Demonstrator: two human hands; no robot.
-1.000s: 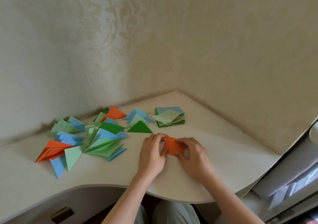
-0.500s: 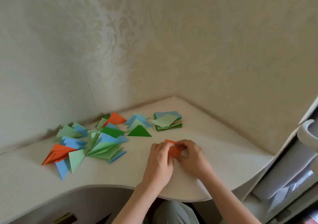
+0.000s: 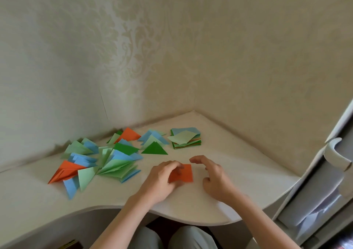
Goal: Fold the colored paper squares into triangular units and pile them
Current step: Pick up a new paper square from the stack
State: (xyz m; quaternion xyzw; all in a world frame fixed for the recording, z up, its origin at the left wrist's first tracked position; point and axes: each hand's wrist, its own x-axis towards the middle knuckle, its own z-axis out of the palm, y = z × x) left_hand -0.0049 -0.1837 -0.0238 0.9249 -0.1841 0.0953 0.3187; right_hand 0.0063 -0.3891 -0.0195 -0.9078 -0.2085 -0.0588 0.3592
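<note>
Head view: left hand point(image 3: 162, 178) presses its fingers on an orange paper point(image 3: 183, 173) lying on the desk point(image 3: 238, 164).
Right hand point(image 3: 212, 174) hovers just beside it, fingers loosely curled, holding nothing; folded triangles point(image 3: 107, 157) lie left.

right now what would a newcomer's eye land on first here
Probably the orange paper at the desk's front edge, with the left hand pressing on it and the right hand hovering just beside it. Next, the scatter of folded triangles to the left, and the stack of unfolded squares farther back near the corner.
</note>
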